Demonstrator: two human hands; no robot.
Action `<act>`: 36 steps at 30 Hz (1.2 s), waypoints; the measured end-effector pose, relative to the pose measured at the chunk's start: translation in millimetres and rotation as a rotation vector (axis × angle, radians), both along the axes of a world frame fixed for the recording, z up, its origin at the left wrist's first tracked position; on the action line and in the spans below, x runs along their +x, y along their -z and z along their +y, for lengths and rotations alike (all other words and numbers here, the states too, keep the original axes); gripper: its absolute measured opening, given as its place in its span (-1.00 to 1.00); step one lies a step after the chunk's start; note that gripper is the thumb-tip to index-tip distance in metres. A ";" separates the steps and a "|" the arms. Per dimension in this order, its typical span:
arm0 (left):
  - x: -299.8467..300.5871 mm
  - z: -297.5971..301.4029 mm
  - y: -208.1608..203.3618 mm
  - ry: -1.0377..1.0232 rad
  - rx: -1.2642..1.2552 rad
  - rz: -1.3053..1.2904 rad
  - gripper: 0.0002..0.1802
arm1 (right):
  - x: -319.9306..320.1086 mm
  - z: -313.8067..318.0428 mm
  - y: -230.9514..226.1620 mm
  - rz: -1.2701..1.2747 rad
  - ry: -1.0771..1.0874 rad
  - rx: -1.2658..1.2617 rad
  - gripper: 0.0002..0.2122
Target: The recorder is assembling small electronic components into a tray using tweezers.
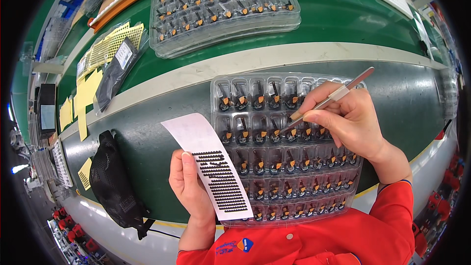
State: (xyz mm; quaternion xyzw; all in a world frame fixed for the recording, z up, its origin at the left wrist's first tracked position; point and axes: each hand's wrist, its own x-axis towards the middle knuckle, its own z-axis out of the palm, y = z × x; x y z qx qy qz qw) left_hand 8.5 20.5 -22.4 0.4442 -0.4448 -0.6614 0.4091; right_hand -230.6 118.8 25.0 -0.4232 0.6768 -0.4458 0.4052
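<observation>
"What does the dark green surface (402,103) carry?"

"A clear compartmented tray (214,99). Overlapping its lower left edge is a white sheet (186,130), pinched by the left hand (191,189) between thumb and fingers."

"And the right hand (349,118)?"

"Above the tray — closed around slim tweezers (337,94), tips at its second row, by small black parts (275,99) with orange tabs — contact can't be told."

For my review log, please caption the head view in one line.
Left hand holding a white sheet with black strips, right hand holding tweezers over a clear compartmented tray.
</observation>
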 end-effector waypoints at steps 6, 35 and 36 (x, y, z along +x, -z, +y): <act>-2.0 1.0 -3.9 0.002 0.019 -0.008 -0.77 | 0.2 0.0 -0.8 -0.036 0.022 0.021 -0.94; -1.3 1.3 0.6 -0.022 -0.037 -0.065 -0.74 | -0.5 2.9 3.8 0.247 -0.134 -0.256 -0.91; -1.3 1.1 -0.6 -0.010 -0.026 -0.050 -0.76 | -1.6 3.0 3.0 0.285 -0.173 -0.297 -0.91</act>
